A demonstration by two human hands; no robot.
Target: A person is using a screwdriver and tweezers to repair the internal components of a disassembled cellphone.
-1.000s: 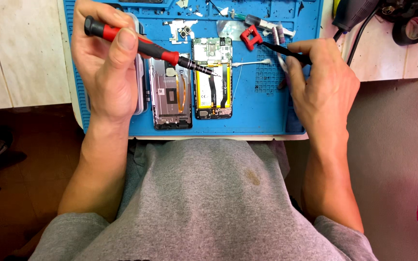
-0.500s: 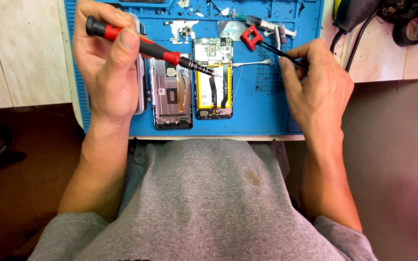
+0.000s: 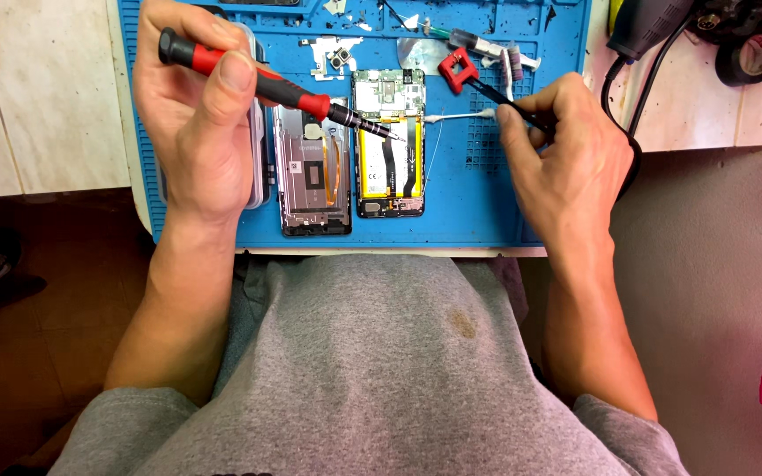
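A: What's over on the left?

B: The left hand (image 3: 196, 115) is closed around a red-and-black screwdriver (image 3: 262, 84), thumb pressed on the handle. The shaft slants down to the right, and its tip sits over the opened phone (image 3: 388, 145).

A: And under that hand?

B: A clear plastic case (image 3: 260, 159), mostly hidden by the palm, lying on the blue work mat (image 3: 469, 203) that covers the desk (image 3: 55, 115). Just beside it lies the grey back cover (image 3: 312, 172) of the phone, inside facing up.

A: Where's the phone itself?

B: Middle of the mat, just right of the back cover, board and yellow battery exposed.

A: Further right?

B: A cotton swab (image 3: 465, 115) lies on the mat between the phone and the right hand (image 3: 566, 163). That hand pinches black tweezers (image 3: 509, 101), whose points aim up-left toward a small red tool (image 3: 457, 70).

A: Anything past the mat?

B: A black cable (image 3: 615, 75) runs along the desk, and a roll of black tape (image 3: 751, 55) sits at the far right corner.
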